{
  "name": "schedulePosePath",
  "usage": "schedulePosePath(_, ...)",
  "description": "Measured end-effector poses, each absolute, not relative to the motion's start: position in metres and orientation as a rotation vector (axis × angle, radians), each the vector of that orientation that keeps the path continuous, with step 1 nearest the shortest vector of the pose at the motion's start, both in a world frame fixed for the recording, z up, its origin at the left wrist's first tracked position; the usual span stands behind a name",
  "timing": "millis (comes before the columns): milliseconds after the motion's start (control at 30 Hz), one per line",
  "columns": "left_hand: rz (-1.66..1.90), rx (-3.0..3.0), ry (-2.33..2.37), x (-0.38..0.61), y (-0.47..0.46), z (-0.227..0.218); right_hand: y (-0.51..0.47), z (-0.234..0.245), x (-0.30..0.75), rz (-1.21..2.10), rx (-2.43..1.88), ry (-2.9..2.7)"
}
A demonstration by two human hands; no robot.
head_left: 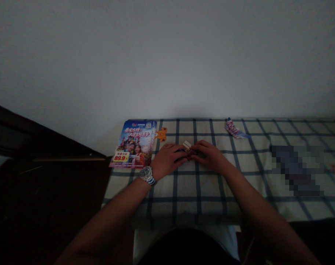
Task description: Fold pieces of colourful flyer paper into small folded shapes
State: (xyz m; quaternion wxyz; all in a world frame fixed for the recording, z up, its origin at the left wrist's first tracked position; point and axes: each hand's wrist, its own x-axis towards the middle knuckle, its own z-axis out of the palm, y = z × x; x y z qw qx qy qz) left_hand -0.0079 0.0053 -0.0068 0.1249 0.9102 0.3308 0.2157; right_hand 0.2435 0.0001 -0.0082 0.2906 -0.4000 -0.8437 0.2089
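Over the checked tablecloth, my left hand (167,159) and my right hand (209,156) meet with their fingertips close together. Between them is a small piece of folded paper (186,144), pale at its far end and darker near the fingers. Both hands are closed on it, the left from one side and the right from the other. Much of the paper is hidden by the fingers, and the dim light blurs its details. A metal wristwatch (148,175) is on my left wrist.
A stack of printed flyers (132,147) lies left of my hands, beside an orange bear figure (161,134) on the checked tablecloth (186,184). A crumpled paper strip (234,129) lies at the back right. A pixelated dark object (296,171) is farther right. The wall (184,62) borders the table.
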Motion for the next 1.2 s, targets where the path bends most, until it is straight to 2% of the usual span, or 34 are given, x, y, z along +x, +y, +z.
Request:
schedulePosePath(767,0.770,2.582,1.080,-0.0101,0.0072,-0.0085,0.0030,-0.0161,0.2423,0.451,-1.038,-2.292)
schedulePosePath(1200,0.611,2.608,1.157,-0.0105,0.0072,-0.0051,-0.0015,-0.0125,0.2434,0.401,-1.069,-2.340)
